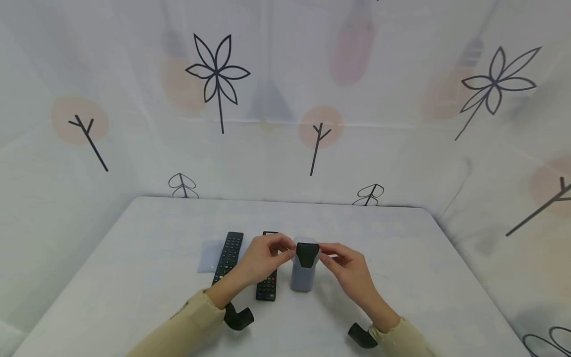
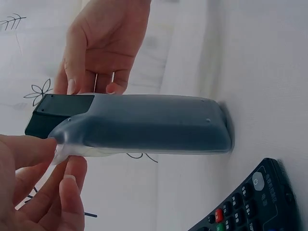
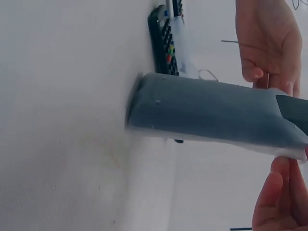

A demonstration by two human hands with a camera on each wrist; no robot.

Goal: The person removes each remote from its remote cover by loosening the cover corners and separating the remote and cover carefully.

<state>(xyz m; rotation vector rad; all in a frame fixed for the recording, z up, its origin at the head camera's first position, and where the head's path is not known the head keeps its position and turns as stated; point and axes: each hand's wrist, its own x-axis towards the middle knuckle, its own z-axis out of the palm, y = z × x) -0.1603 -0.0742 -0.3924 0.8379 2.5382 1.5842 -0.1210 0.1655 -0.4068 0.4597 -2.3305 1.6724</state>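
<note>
Careful: your left hand (image 1: pixel 263 258) and right hand (image 1: pixel 345 265) only pinch the upright grey remote's (image 1: pixel 304 270) sleeve top; it may topple onto the black remote (image 1: pixel 268 282) beside it.

White bench (image 1: pixel 134 277) with rounded corners. Two black button remotes (image 1: pixel 228 255) (image 1: pixel 266 287) lie side by side on it, a clear plastic sleeve (image 1: pixel 208 257) sits left of them, and a grey-sleeved remote (image 1: pixel 303 270) stands on end just right.

Beige long sleeves (image 1: pixel 187 322), black wrist-mounted cameras (image 1: pixel 238 317), bare hands (image 1: pixel 263 258).
</note>
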